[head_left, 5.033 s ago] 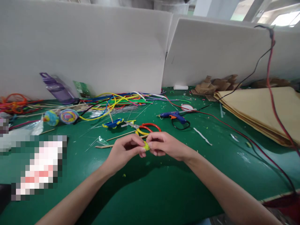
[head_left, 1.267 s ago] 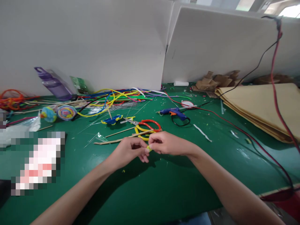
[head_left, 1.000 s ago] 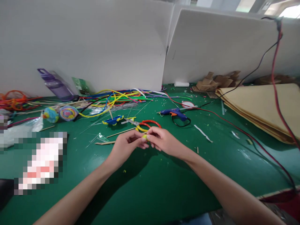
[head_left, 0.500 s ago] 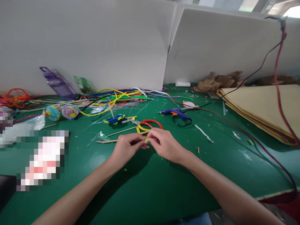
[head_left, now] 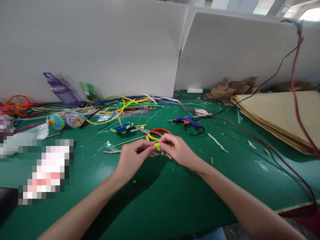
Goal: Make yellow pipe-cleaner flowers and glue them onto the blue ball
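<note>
Between both hands: small fuzzy yellow coil [head_left: 157, 146], pinched.

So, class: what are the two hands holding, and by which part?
A small fuzzy yellow piece, pinched from both sides between left hand and right hand fingertips.

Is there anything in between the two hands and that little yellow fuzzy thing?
Nothing visible. The left hand and the right hand both pinch the yellow fuzzy piece directly with their fingertips, above the green table. The scissors lie just behind.
</note>
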Demonstrator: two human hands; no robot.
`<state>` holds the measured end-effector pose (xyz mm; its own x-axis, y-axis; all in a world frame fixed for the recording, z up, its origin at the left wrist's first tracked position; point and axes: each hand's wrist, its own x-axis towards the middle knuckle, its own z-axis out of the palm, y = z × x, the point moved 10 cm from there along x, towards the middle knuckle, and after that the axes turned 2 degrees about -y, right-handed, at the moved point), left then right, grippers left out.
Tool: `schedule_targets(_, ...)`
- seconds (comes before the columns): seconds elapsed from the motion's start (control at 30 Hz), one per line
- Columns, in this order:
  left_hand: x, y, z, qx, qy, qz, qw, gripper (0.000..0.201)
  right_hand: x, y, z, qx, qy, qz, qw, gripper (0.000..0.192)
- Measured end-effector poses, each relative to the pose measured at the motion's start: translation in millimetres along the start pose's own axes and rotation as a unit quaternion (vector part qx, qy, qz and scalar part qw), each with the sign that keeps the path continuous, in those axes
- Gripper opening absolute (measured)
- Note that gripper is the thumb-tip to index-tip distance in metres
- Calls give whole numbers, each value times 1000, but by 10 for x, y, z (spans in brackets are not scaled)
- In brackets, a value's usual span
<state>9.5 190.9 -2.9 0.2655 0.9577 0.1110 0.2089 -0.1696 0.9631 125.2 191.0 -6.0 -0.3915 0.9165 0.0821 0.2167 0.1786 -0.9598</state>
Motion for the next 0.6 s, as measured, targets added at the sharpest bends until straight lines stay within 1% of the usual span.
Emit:
schedule_targets(0.13,-7,8,17,-10,-2,-1,1000,10,-15,-19,-3,-34,20,-21,999,13)
schedule_targets(0.27,-7,-30,54,-17,-21,1,1000,10,-22,-2,-3,-46,31,-25,998,12)
schedule_targets(0.33,-13,-43,79,-22,-34,3,999,10,-23,-2,2,-44,21,-20,999,11)
schedule_targets(0.5,-20,-19,133,-57,-58,-6,997,13,-31,-51,26,-18,-37,3,999,12)
schedule_targets(0.6,3,-55,115,-101,-46,-34,993,15,-31,-83,-16,11,-25,10,1000,13)
